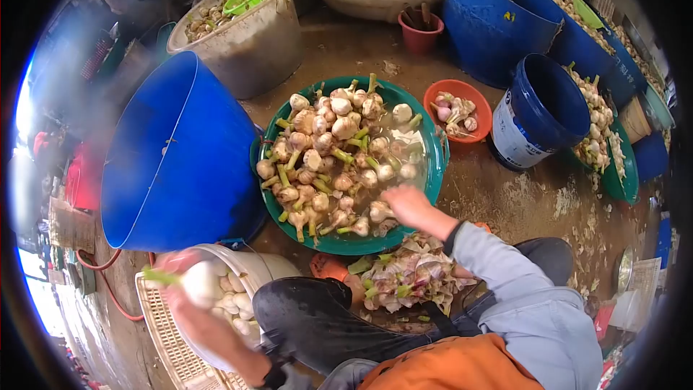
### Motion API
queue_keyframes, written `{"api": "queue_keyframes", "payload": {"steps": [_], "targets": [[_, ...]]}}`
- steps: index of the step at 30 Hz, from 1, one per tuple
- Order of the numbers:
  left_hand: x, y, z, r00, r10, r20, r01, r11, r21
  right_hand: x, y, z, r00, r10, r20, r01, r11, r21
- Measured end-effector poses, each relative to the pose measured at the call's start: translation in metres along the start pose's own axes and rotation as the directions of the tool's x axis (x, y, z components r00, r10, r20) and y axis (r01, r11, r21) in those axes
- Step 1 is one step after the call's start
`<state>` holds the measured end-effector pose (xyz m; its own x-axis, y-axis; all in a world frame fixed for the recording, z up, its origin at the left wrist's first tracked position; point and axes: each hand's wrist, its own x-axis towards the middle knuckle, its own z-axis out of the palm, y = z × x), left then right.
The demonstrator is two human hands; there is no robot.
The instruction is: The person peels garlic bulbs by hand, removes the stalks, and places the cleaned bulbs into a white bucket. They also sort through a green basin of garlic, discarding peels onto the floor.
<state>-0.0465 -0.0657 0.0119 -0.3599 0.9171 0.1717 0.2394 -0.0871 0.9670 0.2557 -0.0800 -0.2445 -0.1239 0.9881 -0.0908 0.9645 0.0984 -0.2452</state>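
Note:
My right hand (406, 204) reaches into a green basin (436, 166) full of wet garlic bulbs (328, 152) with green stems, its fingers closed around or touching a bulb near the basin's front edge. My left hand (189, 283) is blurred and holds a peeled white garlic bulb with a green stem over a white bucket (254, 266) of peeled bulbs. A heap of garlic skins and cut stems (408, 274) lies between my knees.
A large blue tub (173, 159) tilts at the left. A grey bucket (253, 36) stands behind it. An orange bowl (457, 110) of garlic, a blue bucket (538, 112) and more blue tubs (498, 14) with garlic stand at the right. A white crate (170, 332) lies beside the bucket.

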Motion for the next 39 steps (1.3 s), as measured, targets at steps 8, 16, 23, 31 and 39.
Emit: {"api": "queue_keyframes", "payload": {"steps": [8, 16, 23, 31, 39], "targets": [[-0.024, -0.014, 0.036, 0.606, 0.185, 0.774, -0.45, 0.882, 0.141, 0.01, 0.005, 0.023, 0.931, 0.154, 0.331, -0.293, 0.855, 0.427], [-0.067, -0.021, 0.111, 0.481, 0.397, 0.781, -0.558, 0.826, -0.077, -0.065, -0.058, -0.181, 0.994, 0.085, 0.072, -0.074, 0.015, 0.997], [-0.111, -0.046, 0.124, 0.623, 0.537, 0.568, -0.687, 0.724, 0.069, -0.071, -0.07, -0.156, 0.91, 0.201, -0.362, 0.194, 0.567, 0.801], [-0.096, -0.05, 0.114, 0.533, 0.054, 0.844, 0.524, 0.763, -0.379, -0.078, -0.066, -0.138, 0.956, 0.29, -0.053, 0.102, -0.156, 0.983], [-0.093, -0.059, 0.121, 0.611, 0.491, 0.621, -0.558, 0.823, -0.103, -0.064, -0.069, -0.146, 0.943, 0.21, -0.26, 0.125, 0.499, 0.857]]}}
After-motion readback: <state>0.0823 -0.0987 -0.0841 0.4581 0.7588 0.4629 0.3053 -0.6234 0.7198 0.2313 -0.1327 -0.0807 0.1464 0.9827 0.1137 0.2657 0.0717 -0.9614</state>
